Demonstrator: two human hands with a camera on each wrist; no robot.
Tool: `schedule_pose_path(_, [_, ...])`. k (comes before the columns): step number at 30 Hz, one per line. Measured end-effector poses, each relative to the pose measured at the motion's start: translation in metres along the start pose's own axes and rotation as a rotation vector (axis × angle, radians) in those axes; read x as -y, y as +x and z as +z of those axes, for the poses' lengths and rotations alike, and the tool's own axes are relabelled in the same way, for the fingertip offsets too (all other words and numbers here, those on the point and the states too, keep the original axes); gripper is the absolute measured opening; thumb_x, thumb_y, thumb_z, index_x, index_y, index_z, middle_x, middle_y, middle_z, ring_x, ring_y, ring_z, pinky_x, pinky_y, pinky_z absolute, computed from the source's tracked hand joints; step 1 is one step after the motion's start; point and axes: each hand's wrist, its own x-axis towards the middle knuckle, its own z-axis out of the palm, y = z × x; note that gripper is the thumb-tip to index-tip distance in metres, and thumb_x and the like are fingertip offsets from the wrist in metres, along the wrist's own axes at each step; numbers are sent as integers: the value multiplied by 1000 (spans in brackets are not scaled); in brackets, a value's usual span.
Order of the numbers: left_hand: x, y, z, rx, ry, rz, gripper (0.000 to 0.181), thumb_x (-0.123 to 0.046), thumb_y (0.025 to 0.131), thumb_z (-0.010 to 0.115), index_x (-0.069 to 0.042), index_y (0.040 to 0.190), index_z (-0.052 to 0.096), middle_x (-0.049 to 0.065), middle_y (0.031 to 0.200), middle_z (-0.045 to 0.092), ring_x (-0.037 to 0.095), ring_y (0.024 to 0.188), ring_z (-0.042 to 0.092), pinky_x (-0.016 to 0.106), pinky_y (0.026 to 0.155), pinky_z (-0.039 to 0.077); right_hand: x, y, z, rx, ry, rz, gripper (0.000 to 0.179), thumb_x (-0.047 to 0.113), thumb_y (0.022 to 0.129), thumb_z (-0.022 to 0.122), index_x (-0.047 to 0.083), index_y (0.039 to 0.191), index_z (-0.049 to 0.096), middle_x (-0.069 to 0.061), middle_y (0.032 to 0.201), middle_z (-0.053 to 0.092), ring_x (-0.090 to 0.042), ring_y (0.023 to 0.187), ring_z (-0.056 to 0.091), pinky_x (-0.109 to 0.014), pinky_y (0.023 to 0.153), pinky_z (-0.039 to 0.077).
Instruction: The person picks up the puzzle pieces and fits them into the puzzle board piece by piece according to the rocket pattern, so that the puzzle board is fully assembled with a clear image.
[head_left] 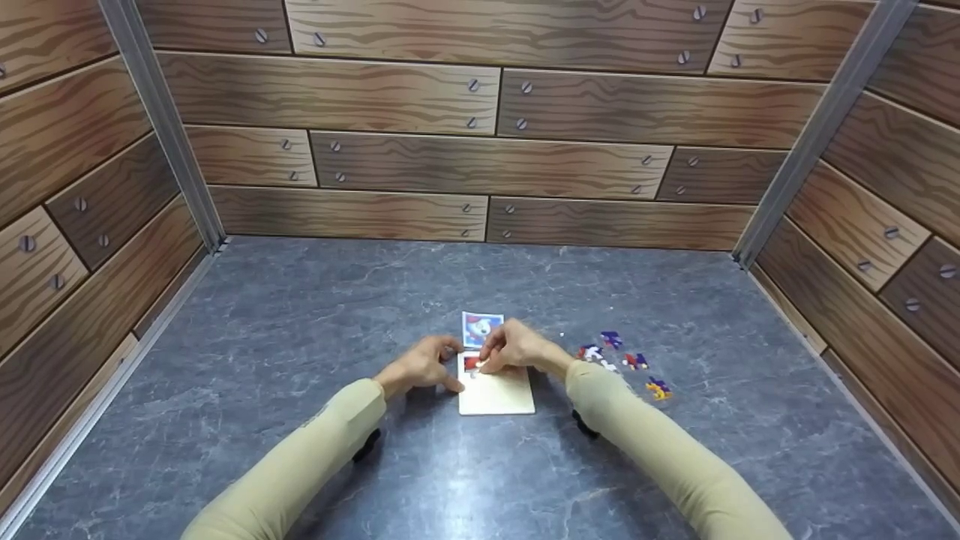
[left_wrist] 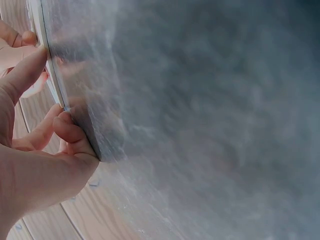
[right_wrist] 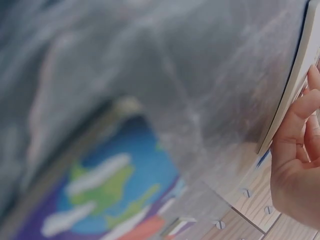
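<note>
A pale puzzle board (head_left: pixel 496 397) lies on the table in front of me, with red puzzle pieces (head_left: pixel 471 363) in its upper left corner. My left hand (head_left: pixel 426 364) is at the board's left side. In the left wrist view its thumb (left_wrist: pixel 31 70) touches the board's edge and the index finger reaches the corner; the other fingers curl on the tabletop. My right hand (head_left: pixel 514 349) is over the upper part of the board and pinches a small puzzle piece (head_left: pixel 481 365) against the red part. Its fingers mostly hide that piece.
Just beyond the board lies a small picture card (head_left: pixel 480 328) in blue, white and red. Loose puzzle pieces (head_left: pixel 592 352) are scattered to the right, among them a yellow and purple one (head_left: pixel 658 388). Wood-patterned walls (head_left: pixel 487 165) enclose the grey marbled table (head_left: pixel 300 300).
</note>
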Motion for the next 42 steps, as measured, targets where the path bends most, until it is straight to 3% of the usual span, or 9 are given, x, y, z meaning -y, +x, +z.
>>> schedule_pose_path(6, [-2,1,-2,3,-6,-6,57,-9,69,87,-8,121,62,16,120,60,30,110,54,47,99,44,1,1,-2,-16,-13,25,14,4,74,82,-1,86,74,6,63,57,-4,56,47,-17,50,37])
schedule_pose_path(12, [-2,-1,-2,2,-32,9,58,-8,68,87,-8,121,62,17,121,60,31,113,54,49,101,42,1,1,-7,18,20,40,17,6,76,81,0,90,75,6,69,62,-5,60,50,-18,54,40])
schedule_pose_path(23, [-2,-2,-1,-3,-13,-5,59,-8,69,87,-8,123,62,18,120,60,31,111,55,47,99,44,-6,-4,-27,134,272,168,28,3,82,76,-2,109,70,1,79,64,-9,63,57,-21,54,50])
schedule_pose_path(27, [-2,-2,-1,-4,-4,-24,59,-8,69,87,-9,123,62,17,119,59,29,108,55,46,97,45,-8,-7,-36,134,291,164,32,4,83,76,-4,113,69,1,83,65,-9,65,57,-21,56,50])
schedule_pose_path(31, [-1,-2,-1,-10,-2,-34,59,-8,69,87,-9,123,62,15,119,60,29,109,54,46,99,44,-11,-11,-47,129,230,134,33,8,85,75,-2,115,68,2,86,66,-9,69,54,-23,60,47])
schedule_pose_path(42, [-1,-2,1,-13,-21,11,59,-5,69,87,-7,122,62,17,118,60,30,109,55,47,99,44,-31,-28,-84,131,198,53,36,14,87,74,-6,116,65,-1,103,68,-8,70,52,-25,64,45])
